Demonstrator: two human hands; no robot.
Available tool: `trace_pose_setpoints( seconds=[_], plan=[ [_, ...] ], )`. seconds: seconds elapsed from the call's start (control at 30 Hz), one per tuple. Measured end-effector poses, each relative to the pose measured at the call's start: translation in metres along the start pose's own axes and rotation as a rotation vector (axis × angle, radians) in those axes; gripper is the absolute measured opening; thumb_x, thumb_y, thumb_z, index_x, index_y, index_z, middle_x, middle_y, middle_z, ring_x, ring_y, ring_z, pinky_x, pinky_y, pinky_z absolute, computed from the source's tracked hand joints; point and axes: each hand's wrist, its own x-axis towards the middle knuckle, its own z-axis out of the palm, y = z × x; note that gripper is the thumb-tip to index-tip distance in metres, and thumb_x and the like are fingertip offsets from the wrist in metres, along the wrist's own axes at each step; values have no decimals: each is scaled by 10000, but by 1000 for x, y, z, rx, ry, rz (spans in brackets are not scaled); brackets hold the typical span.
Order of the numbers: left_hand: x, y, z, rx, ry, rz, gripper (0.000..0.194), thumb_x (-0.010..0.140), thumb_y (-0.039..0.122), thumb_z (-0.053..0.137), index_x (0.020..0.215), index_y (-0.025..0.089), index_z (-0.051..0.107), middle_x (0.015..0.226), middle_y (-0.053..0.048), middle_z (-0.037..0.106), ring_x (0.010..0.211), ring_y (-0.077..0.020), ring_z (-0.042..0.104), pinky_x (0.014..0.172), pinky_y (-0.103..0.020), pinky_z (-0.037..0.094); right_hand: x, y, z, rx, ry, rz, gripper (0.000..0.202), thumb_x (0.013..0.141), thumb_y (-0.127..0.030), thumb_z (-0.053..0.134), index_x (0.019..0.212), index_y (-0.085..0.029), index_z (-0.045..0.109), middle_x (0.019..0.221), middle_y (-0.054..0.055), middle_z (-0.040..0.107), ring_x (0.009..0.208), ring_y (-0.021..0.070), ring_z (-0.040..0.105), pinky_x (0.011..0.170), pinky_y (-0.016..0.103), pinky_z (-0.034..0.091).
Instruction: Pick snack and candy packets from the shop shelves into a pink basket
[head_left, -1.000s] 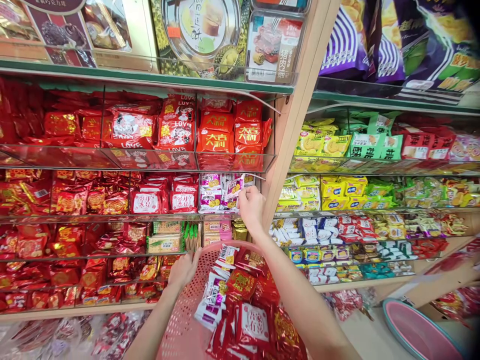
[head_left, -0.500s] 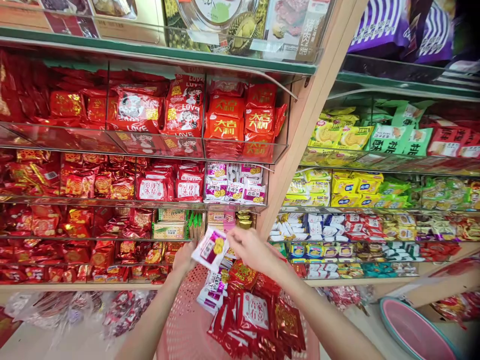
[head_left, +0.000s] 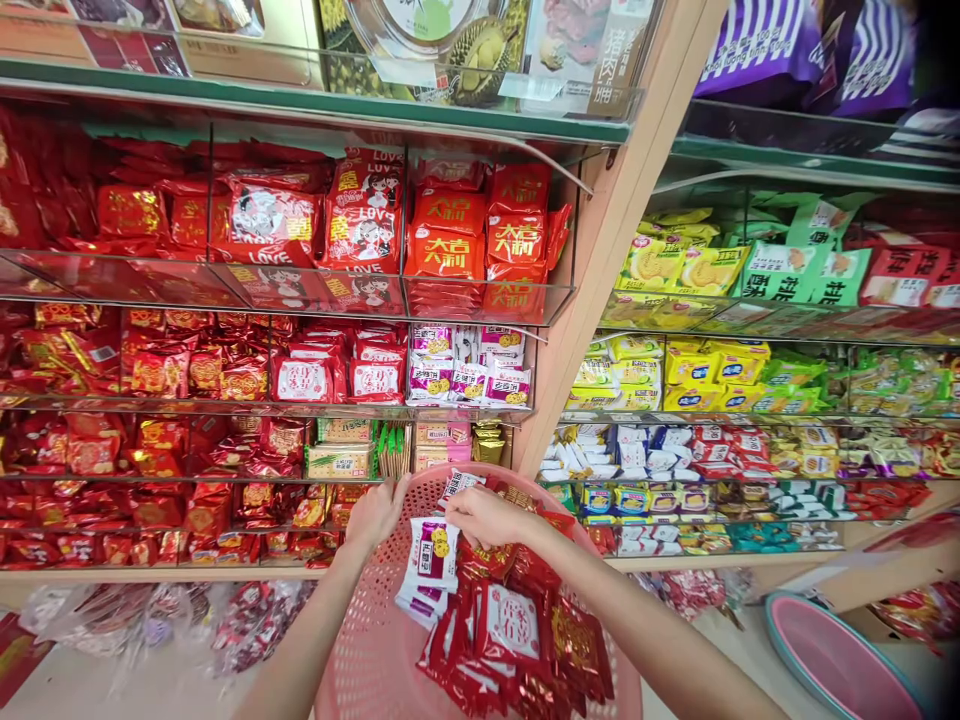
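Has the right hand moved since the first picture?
Yes, downward. Then, the right hand was at the shelf of purple-and-white packets; now it is below that shelf, over the pink basket.

The left hand (head_left: 377, 514) is curled, its forearm angled up; the right hand (head_left: 486, 516) reaches inward, fingers bent.

Wooden shelving (head_left: 574, 340) with glass ledges (head_left: 300, 100) lines the room.
Below it, a pale floor (head_left: 161, 675) holds clear plastic bags (head_left: 97, 620) and, at right, a pink-and-teal basin (head_left: 840, 660).
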Motion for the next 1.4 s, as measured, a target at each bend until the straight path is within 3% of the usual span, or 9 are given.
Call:
trace_pose_setpoints(
  seconds=[0.13, 0.3, 0.4, 0.57, 0.77, 0.93, 1.2, 1.4],
  plan=[
    [0, 0, 0, 2, -6, 0, 720, 834, 623, 26, 920, 172, 581, 856, -159, 676, 816, -309, 642, 676, -376, 446, 12, 3, 4, -402, 146, 28, 270, 851, -195, 385, 625, -156, 527, 658, 40, 626, 666, 141, 600, 592, 220, 390],
    [0, 0, -1, -5, -12, -6, 728, 829, 632, 24, 913, 179, 587, 849, -149, 678, 815, -295, 641, 669, -359, 442, 16, -1, 17, -667, 74, 120, 232, 834, -94, 395, 848, -143, 621, 844, 111, 664, 810, 205, 633, 657, 277, 437],
    [1, 0, 0, -10, -14, -10, 729, 828, 636, 25, 907, 179, 587, 843, -147, 676, 809, -290, 641, 664, -352, 441, 18, 0, 25, -678, 80, 145, 252, 817, -53, 399, 892, -138, 624, 863, 125, 664, 845, 218, 633, 691, 297, 454],
    [1, 0, 0, -12, -15, -14, 732, 833, 630, 36, 916, 167, 597, 870, -161, 673, 822, -299, 639, 675, -364, 441, 13, -1, 30, -682, 137, 139, 272, 875, -162, 351, 1006, -134, 588, 881, 122, 656, 819, 235, 628, 697, 336, 462],
    [1, 1, 0, -46, -15, -16, 724, 834, 631, 49, 930, 170, 599, 897, -154, 678, 861, -299, 639, 694, -359, 447, -9, 5, 33, -622, 166, -183, 227, 809, -360, 514, 868, -161, 604, 954, 76, 595, 967, 216, 499, 860, 361, 363],
    [0, 2, -1, -20, -14, -24, 744, 817, 652, 22, 856, 173, 590, 853, -159, 677, 840, -310, 641, 681, -375, 452, -16, 14, 36, -588, 120, -173, 188, 747, -322, 595, 849, -166, 573, 923, 50, 581, 930, 195, 469, 823, 344, 332],
    [-1, 3, -4, -15, -16, -6, 720, 827, 635, 26, 864, 182, 584, 874, -155, 679, 844, -319, 640, 684, -396, 456, -22, 18, 36, -571, 93, -172, 99, 772, -261, 569, 826, -177, 573, 931, 46, 569, 944, 189, 463, 833, 341, 307],
    [-2, 4, -5, -32, -13, -24, 739, 820, 645, 36, 873, 165, 595, 856, -166, 679, 825, -311, 642, 663, -372, 455, -25, 18, 33, -554, 106, -179, 142, 786, -300, 555, 861, -181, 576, 917, 45, 575, 938, 194, 464, 833, 344, 303]
  ],
)
